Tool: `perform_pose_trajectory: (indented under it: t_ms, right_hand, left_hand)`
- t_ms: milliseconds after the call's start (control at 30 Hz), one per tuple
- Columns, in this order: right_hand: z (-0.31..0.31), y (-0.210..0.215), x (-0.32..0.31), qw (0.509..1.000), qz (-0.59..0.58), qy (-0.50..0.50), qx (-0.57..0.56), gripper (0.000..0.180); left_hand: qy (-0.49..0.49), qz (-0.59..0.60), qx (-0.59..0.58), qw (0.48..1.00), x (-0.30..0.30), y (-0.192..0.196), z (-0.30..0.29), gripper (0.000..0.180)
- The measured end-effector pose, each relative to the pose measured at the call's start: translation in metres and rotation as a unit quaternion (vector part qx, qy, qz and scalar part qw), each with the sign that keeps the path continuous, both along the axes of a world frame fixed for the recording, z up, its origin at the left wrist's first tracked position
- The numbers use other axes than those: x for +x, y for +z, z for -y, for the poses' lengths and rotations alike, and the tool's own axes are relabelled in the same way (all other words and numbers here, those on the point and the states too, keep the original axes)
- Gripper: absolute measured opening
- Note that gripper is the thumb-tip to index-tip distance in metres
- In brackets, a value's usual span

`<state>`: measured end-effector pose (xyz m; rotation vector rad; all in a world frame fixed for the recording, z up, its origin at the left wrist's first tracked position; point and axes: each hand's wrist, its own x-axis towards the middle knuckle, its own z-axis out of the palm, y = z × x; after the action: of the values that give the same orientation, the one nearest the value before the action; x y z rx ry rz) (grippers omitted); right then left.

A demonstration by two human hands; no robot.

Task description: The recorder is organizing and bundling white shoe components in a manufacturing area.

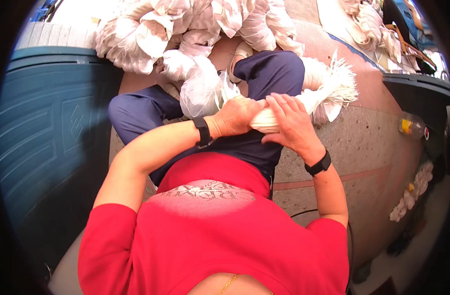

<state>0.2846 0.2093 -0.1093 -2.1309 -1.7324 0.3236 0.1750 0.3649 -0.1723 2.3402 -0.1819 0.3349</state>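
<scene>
Over my lap lies a long bundle of white pleated cloth strips [265, 121], its frayed ends [340, 83] fanning out to the right past my knee. My left hand [237, 116] is closed, its thumb pressed against the bundle's near-left end; part of what it grips is hidden under the fingers. From the right, my right hand [294, 124] wraps the same bundle, fingers laid over the top and thumb on the near side. A rolled white cloth bundle [200, 88] sits between my legs, close beyond the left hand.
Many white cloth rolls [185, 24] are heaped on the floor ahead. A blue panelled cabinet or bin [52, 108] stands at left. At right are a clear bottle [413, 126], a dark bin [417, 86] and a strip of whitish pieces [412, 191]. More cloth [370, 22] lies at far right.
</scene>
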Motion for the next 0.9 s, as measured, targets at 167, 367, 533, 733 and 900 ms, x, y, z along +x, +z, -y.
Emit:
perform_pose_trajectory:
  t_ms: [167,367,533,733,900]
  right_hand:
    - [-0.015,-0.006,-0.005,0.997,0.062,-0.023,-0.048,0.049]
    - [-0.027,-0.008,-0.031,0.996,0.059,0.041,-0.047,0.031]
    - [-0.028,-0.011,-0.029,0.992,0.089,0.064,-0.057,0.023]
    - [-0.046,-0.008,-0.030,0.988,0.102,0.074,-0.092,0.017]
    - [-0.050,-0.021,-0.038,0.981,0.130,0.079,-0.122,0.020]
  left_hand:
    - [-0.015,0.058,0.049,0.997,0.000,0.015,-0.021,0.044]
    - [0.023,-0.079,-0.120,0.989,-0.048,-0.012,-0.006,0.059]
    - [-0.060,-0.125,-0.076,0.987,-0.043,0.018,-0.049,0.058]
    - [0.148,-0.239,-0.010,0.960,-0.081,-0.017,-0.123,0.041]
    - [0.067,-0.372,0.044,0.925,-0.102,-0.030,-0.097,0.067]
